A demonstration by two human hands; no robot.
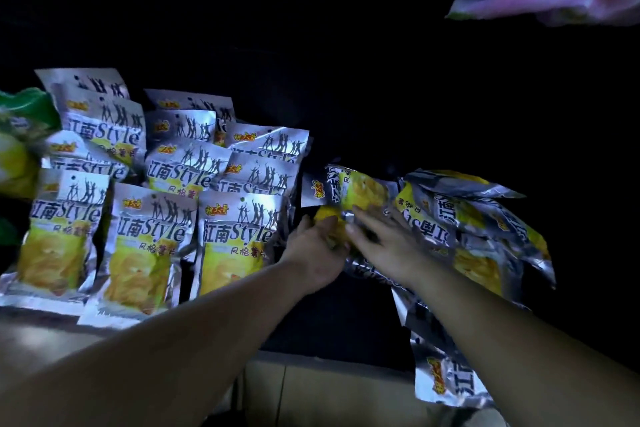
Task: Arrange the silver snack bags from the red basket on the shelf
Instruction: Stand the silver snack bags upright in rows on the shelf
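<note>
Your forearms reach up from the bottom edge and meet mid-frame. Your left hand (313,250) curls round the end of a sideways silver bag (349,191). Your right hand (388,246) lies on it, and whether it grips is unclear. The shelf (363,322) is dark. At left, silver bags with yellow crisp pictures stand in upright rows (235,236), and a loose heap (478,229) lies at right.

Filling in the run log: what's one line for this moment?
stage: shelving | left hand: holds bag | right hand: touches bag | rows: upright, left | pile: loose, right
</note>
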